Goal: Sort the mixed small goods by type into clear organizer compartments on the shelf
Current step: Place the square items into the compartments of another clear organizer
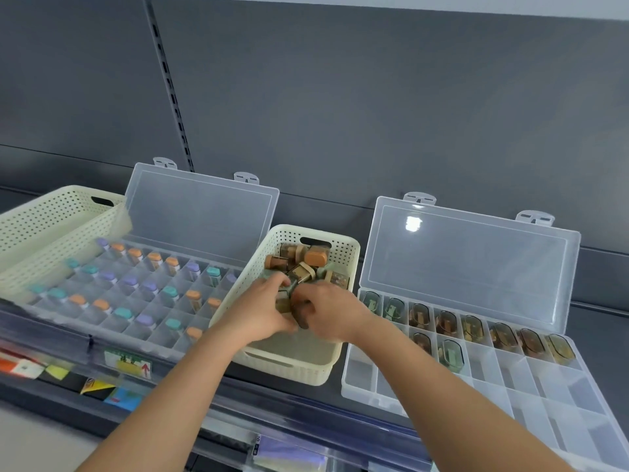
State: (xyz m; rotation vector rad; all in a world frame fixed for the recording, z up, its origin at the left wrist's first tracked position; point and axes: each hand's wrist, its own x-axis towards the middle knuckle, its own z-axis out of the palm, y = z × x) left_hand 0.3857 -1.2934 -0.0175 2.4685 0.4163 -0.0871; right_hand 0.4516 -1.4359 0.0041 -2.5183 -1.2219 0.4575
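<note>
Both hands are reaching into the cream perforated plastic basket (352, 267) that is sitting on the dark grey shelf (245, 371) between two clear boxes. The small brown, orange and green cases (315, 257) are lying heaped against the basket's far wall, and the near part of its floor is showing bare.

The left hand (260, 310) is curling its fingers down around cases at the near edge of the heap. The right hand (332, 310), touching the left, is pinching a dark small case (302, 316) between thumb and curled fingers.

Just right of the basket, the clear plastic organizer box (510, 376) is standing with its lid up. Oval amber and green cases (473, 330) are filling its far row, one per compartment, and two more are lying in the second row.

To the left, a second clear organizer box (200, 212), also open, is holding small tubes with orange, teal and purple caps (155, 258) scattered across its grid. Another cream perforated basket (51, 226) is resting tilted over that box's left end.
</note>
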